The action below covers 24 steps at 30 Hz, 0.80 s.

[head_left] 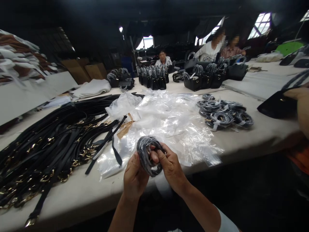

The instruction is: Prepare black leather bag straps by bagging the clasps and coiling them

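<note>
A coiled black strap in clear plastic wrap [144,154] is held up over the table's front edge. My left hand [135,175] grips the coil's left side, while my right hand [171,166] pinches its right side, with fingertips inside the ring. Beneath and beyond the coil lie loose clear plastic bags [166,112]. Long black straps with gold clasps [72,135] cover the left of the table. Several wrapped coils [220,114] are heaped to the right of the bags.
Rows of black handbags [153,77] stand at the back of the cloth-covered table [263,135]. At far right, another person's hand [303,106] touches a black bag [277,103]. Other people sit or stand beyond the table. Cardboard boxes [96,71] are at the back left.
</note>
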### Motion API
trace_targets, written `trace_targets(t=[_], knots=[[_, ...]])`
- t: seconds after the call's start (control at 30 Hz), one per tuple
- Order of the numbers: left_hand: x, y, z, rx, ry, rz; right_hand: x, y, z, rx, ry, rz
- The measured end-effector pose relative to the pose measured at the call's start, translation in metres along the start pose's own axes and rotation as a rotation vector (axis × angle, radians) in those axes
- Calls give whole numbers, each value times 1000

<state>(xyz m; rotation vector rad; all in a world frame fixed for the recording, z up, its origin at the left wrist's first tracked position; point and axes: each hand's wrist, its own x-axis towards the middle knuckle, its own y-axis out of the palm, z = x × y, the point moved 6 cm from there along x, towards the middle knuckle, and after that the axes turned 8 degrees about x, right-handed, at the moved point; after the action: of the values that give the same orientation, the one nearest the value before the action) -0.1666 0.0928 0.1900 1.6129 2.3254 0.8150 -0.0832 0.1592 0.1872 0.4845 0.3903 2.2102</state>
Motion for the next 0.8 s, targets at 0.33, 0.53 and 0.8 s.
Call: trace_targets(t=[0.33, 0.53, 0.8], knots=[[-1, -29, -11, 60, -195, 29, 17, -11, -1, -365, -77, 139], [5, -45, -13, 385, -251, 1, 25, -1, 4, -877, -197, 390], [-16, -63, -2, 420, -434, 125, 20, 14, -14, -1035, -160, 771]])
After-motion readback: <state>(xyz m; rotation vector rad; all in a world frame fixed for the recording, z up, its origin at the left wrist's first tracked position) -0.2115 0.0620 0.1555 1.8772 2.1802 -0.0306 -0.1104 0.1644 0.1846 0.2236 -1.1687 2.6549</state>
